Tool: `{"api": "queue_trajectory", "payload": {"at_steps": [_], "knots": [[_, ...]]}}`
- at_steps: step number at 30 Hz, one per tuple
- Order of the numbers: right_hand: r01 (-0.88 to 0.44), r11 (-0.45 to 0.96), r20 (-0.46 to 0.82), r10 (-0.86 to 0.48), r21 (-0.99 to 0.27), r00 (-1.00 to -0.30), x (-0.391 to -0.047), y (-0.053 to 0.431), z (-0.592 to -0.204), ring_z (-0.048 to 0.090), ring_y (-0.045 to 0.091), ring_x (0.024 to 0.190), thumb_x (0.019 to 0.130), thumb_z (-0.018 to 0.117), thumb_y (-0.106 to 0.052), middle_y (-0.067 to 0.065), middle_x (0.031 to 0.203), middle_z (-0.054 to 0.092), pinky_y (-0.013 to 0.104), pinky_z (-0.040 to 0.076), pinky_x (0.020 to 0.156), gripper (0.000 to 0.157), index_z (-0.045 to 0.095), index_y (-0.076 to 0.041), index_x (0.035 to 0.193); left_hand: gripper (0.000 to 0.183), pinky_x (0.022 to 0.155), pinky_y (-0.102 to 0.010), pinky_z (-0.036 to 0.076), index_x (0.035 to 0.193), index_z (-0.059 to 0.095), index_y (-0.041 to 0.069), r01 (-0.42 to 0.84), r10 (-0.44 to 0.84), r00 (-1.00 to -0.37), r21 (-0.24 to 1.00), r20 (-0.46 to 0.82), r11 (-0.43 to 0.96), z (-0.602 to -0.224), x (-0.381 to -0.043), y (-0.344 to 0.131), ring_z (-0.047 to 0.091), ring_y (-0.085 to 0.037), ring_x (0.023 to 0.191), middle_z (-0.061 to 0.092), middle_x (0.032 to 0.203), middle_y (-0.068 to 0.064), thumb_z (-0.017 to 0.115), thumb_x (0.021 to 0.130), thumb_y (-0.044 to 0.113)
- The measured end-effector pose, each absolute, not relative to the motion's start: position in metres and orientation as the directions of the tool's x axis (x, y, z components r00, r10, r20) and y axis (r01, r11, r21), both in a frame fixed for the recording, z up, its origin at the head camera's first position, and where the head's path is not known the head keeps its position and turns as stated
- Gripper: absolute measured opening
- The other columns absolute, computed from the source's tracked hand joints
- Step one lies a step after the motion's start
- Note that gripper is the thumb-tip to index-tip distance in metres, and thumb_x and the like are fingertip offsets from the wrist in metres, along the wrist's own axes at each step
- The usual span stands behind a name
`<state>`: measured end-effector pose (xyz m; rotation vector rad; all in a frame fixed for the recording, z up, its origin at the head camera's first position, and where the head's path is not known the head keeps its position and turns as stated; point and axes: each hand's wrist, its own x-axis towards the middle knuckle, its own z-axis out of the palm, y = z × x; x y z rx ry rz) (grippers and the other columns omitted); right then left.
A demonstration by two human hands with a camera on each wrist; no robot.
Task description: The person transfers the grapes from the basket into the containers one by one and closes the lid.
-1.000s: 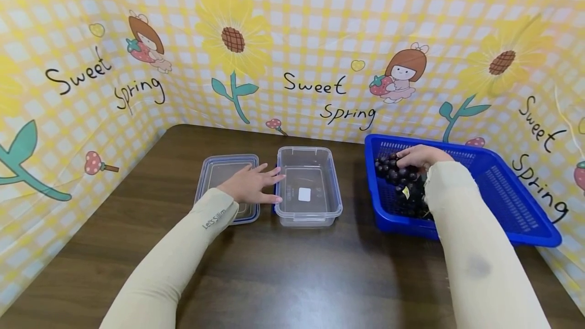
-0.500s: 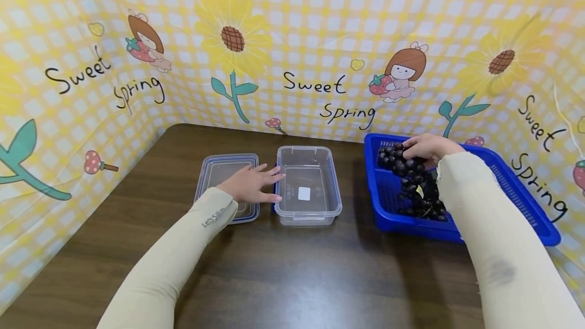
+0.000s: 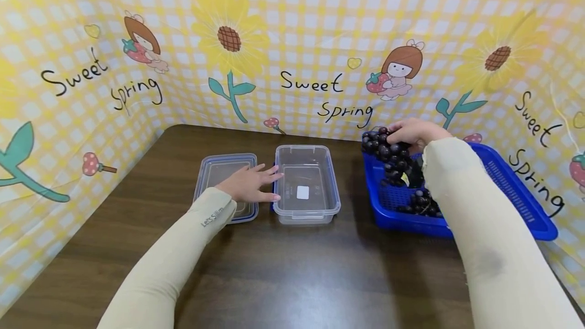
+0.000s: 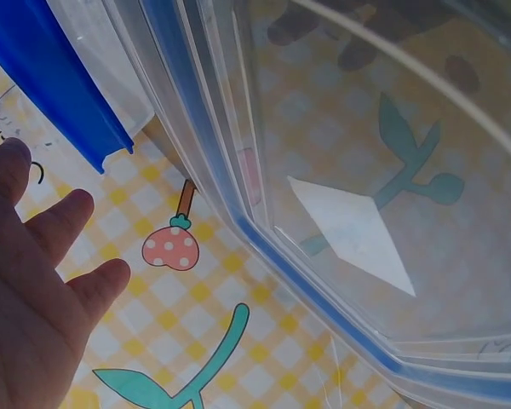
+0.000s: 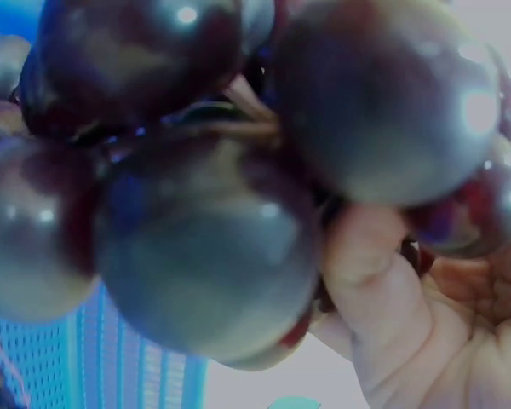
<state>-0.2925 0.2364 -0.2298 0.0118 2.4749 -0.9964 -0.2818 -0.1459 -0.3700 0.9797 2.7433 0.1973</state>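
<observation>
My right hand (image 3: pixel 418 133) grips a bunch of dark grapes (image 3: pixel 388 154) near its top, over the left back corner of the blue basket (image 3: pixel 397 223). The bunch hangs down, with a small yellowish tag on it. More dark grapes (image 3: pixel 422 204) lie in the basket below. In the right wrist view large grapes (image 5: pixel 209 247) fill most of the picture, with my thumb and palm behind them. My left hand (image 3: pixel 249 185) has its fingers spread, their tips at the left rim of a clear plastic container (image 3: pixel 313 176). No fruit is inside that container.
A clear lid with a blue seal (image 3: pixel 215 171) lies left of the container, partly under my left hand and sleeve. The brown wooden table (image 3: pixel 292 268) extends in front. A yellow checked cloth (image 3: pixel 301 39) with printed flowers stands behind and at both sides.
My right hand first shifted right with the grape bunch, then rose and moved back left, lifting it higher. Part of the grapes below came into view. My left hand has stayed put.
</observation>
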Motion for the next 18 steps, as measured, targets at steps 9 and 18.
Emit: {"api": "queue_trajectory", "payload": {"at_steps": [9, 18], "knots": [[0.129, 0.767, -0.403, -0.179, -0.628, -0.897, -0.297, 0.192, -0.219, 0.045, 0.028, 0.111, 0.096, 0.048, -0.01, 0.02, 0.136, 0.036, 0.044, 0.047, 0.093, 0.046, 0.038, 0.003, 0.139, 0.075, 0.109, -0.064, 0.014, 0.151, 0.032, 0.018, 0.62, 0.64, -0.754, 0.16, -0.148, 0.768, -0.373, -0.284, -0.144, 0.018, -0.041, 0.141, 0.02, 0.157, -0.004, 0.045, 0.092, 0.062], [0.116, 0.752, -0.399, -0.206, -0.648, -0.893, -0.305, 0.151, -0.221, 0.044, 0.031, 0.12, 0.097, 0.049, -0.01, 0.02, 0.141, 0.037, 0.046, 0.045, 0.097, 0.045, 0.042, 0.001, 0.139, 0.071, 0.109, -0.064, 0.017, 0.152, 0.028, 0.017, 0.634, 0.642, -0.757, 0.1, -0.118, 0.767, -0.379, -0.28, -0.146, 0.019, -0.04, 0.141, 0.019, 0.158, -0.005, 0.04, 0.096, 0.058]]}}
